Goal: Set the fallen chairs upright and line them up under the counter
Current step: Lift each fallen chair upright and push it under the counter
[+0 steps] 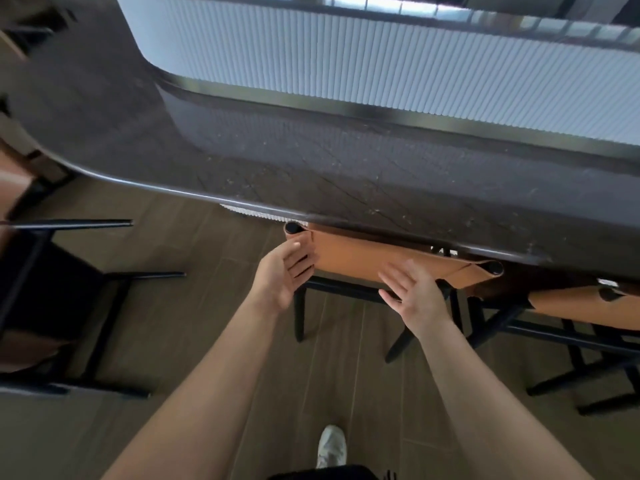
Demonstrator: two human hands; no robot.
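Both hands are released, fingers loose and holding nothing. Left hand [285, 277] is turned palm inward at the left end of a tan leather backrest [363, 258], fingertips at or just off the leather; contact cannot be told. Right hand [417, 296] is spread flat in front of the same backrest, toward its right half. That middle chair [299, 313] stands upright, its back tucked beneath the edge of the dark stone counter [346, 168]. Just to its right, a second chair [588, 310] also stands upright under the counter. Well to the left, a fallen chair [52, 292] lies on its side on the wooden floor [207, 323], black legs pointing right. One white shoe [330, 445] shows below.
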